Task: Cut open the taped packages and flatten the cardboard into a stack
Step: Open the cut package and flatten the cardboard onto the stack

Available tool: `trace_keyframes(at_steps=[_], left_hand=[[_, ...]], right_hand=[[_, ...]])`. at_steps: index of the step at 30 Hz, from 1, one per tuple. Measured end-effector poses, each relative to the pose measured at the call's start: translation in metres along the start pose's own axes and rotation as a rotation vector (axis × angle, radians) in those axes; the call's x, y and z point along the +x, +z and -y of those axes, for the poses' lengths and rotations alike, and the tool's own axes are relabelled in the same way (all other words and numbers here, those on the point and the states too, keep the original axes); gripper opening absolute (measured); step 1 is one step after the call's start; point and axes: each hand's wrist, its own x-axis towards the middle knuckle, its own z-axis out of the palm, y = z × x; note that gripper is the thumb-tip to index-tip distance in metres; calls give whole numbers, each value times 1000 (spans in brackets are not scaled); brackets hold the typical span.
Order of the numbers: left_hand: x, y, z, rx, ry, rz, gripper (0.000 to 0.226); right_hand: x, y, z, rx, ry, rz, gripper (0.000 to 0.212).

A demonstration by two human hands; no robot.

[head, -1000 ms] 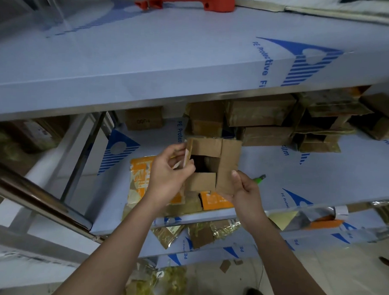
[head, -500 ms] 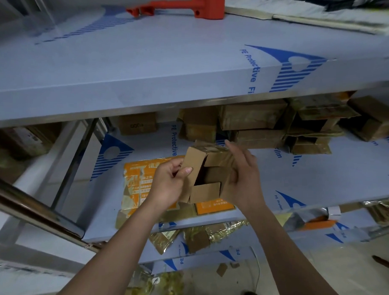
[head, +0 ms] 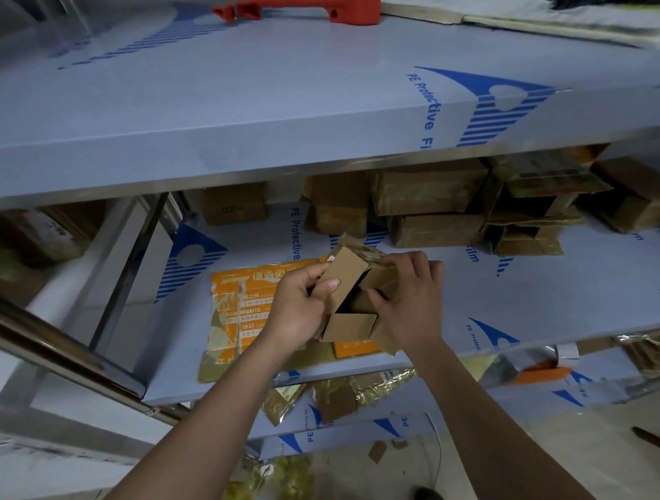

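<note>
Cardboard box (head: 350, 310) half-collapsed — left hand (head: 300, 305) pinching a flap, right hand (head: 409, 301) clamped on top — should press flaps flat evenly.

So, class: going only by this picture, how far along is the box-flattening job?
Done: the small box is already open, flaps loose. In hand: the left hand and right hand grip it, apparently collapsing it. Left: the taped packages on the shelf look unopened, and no neat cardboard stack shows.
</note>
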Motion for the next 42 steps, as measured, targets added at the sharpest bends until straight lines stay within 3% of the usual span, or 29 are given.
trace_keyframes(at_steps=[4, 8, 10, 14, 16, 19, 21, 26, 31, 35, 37, 40, 42], left_hand=[[5, -5, -1, 33, -11, -92, 20], [8, -11, 5, 139, -7, -129, 12], [9, -10, 7, 293, 128, -204, 12], [13, -6, 3, 729, 399, -525, 27], [11, -5, -1, 804, 386, -482, 43], [7, -5, 2, 883, 162, -273, 77], [5, -3, 9, 777, 102, -175, 86], [-2, -5, 18, 426, 165, -41, 87], [-17, -35, 35, 224, 188, 195, 98], [-34, -56, 57, -84, 29, 191, 81], [-40, -64, 71, -112, -54, 199, 70], [-35, -70, 77, -232, -226, 174, 34], [-27, -67, 60, -249, -365, 130, 37]], right_hand=[[-4, -8, -5, 126, -74, 61, 52], [-4, -16, -13, 239, -123, 6, 40], [-4, -21, -12, 271, -76, -3, 35], [-3, -27, -8, 357, 116, 23, 24], [-4, -28, -6, 433, 181, -3, 23], [-7, -25, -4, 472, 212, -25, 21], [-9, -22, -3, 474, 216, -24, 20], [-15, -24, -7, 474, 239, 5, 17], [-25, -38, -17, 683, 271, 105, 24], [-42, -35, -37, 630, 81, 345, 31], [-54, -22, -44, 569, 36, 489, 44], [-66, -4, -53, 516, -30, 567, 49], [-64, -2, -52, 465, -42, 599, 50]])
